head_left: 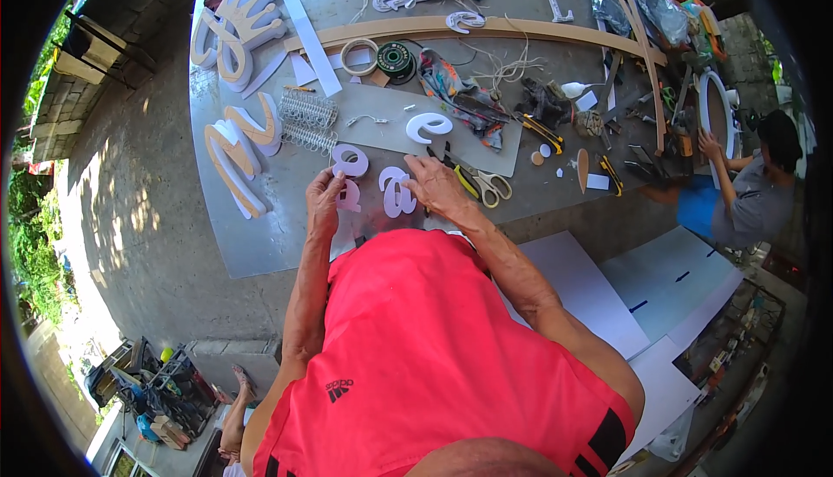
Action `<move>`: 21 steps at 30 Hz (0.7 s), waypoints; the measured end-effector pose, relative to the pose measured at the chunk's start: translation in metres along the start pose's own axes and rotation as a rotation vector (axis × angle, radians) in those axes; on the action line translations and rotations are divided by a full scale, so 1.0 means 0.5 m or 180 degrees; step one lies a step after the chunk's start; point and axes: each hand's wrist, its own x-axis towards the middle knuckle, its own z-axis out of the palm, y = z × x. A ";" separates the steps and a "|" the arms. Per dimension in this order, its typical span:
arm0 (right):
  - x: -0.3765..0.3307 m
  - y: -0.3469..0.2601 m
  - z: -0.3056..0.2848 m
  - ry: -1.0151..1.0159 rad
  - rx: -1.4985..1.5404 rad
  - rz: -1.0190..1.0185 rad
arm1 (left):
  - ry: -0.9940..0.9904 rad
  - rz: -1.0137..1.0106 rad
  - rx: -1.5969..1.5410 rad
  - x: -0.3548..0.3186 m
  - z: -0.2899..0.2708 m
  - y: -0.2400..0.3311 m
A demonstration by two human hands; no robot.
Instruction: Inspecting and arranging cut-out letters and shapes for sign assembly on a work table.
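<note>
Placement seems in hand mid-frame: left hand [324, 194] pinches ring-shaped cutout [361, 162]; right hand [436, 187], fingers parted, at lowercase-letter cutout [390, 192]; alignment seems called for.

Bright daylight glares white at the left and spots the floor [152, 177]; edges bend, corners black

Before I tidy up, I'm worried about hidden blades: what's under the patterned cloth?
The patterned cloth lies at least partly over the flat grey sheet, visible beside it. Anything else beneath is covered, so I cannot rule out a blade.
</note>
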 end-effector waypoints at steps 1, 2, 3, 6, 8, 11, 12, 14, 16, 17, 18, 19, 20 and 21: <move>0.027 -0.005 -0.033 0.0149 -0.0188 -0.0229 | 0.0070 -0.0032 -0.0119 -0.003 -0.008 -0.007; 0.062 0.014 -0.061 0.0338 0.0214 -0.0016 | 0.0104 -0.0055 -0.0236 -0.001 -0.012 -0.007; 0.108 0.041 -0.096 0.0526 0.0611 0.0194 | 0.0117 -0.0031 -0.0255 0.000 -0.012 -0.005; 0.288 0.124 -0.249 0.0716 0.1910 0.0959 | 0.0258 0.0002 -0.0469 0.000 -0.018 -0.004; 0.417 0.199 -0.337 0.1062 0.3009 0.0797 | 0.0512 -0.0124 -0.0529 0.001 -0.034 -0.020; 0.590 0.268 -0.471 0.1320 0.3926 0.0966 | 0.0672 -0.0072 -0.0679 0.002 -0.044 -0.015; 0.638 0.271 -0.500 0.1422 0.4287 0.1064 | 0.0684 -0.0063 -0.0698 -0.002 -0.044 -0.011; 0.723 0.255 -0.547 0.1498 0.4653 0.1176 | 0.0805 -0.0014 -0.0876 -0.003 -0.044 0.003; 0.791 0.238 -0.567 0.1829 0.5516 0.1545 | 0.0837 -0.0005 -0.0958 -0.004 -0.045 0.006; 0.833 0.268 -0.574 0.1893 0.5510 0.1536 | 0.0886 -0.0021 -0.1040 0.003 -0.039 0.010; 0.875 0.315 -0.586 0.1426 0.5410 0.1281 | 0.0895 -0.0046 -0.1123 0.014 -0.032 0.013; 0.900 0.346 -0.594 0.0923 0.5292 0.1050 | 0.0841 -0.0067 -0.1110 0.020 -0.032 0.011; 0.912 0.354 -0.578 0.0939 0.5297 0.1073 | 0.0907 -0.0080 -0.1104 0.016 -0.039 0.004; 0.919 0.359 -0.571 0.0961 0.5358 0.0925 | 0.0953 -0.0090 -0.1095 0.018 -0.040 0.003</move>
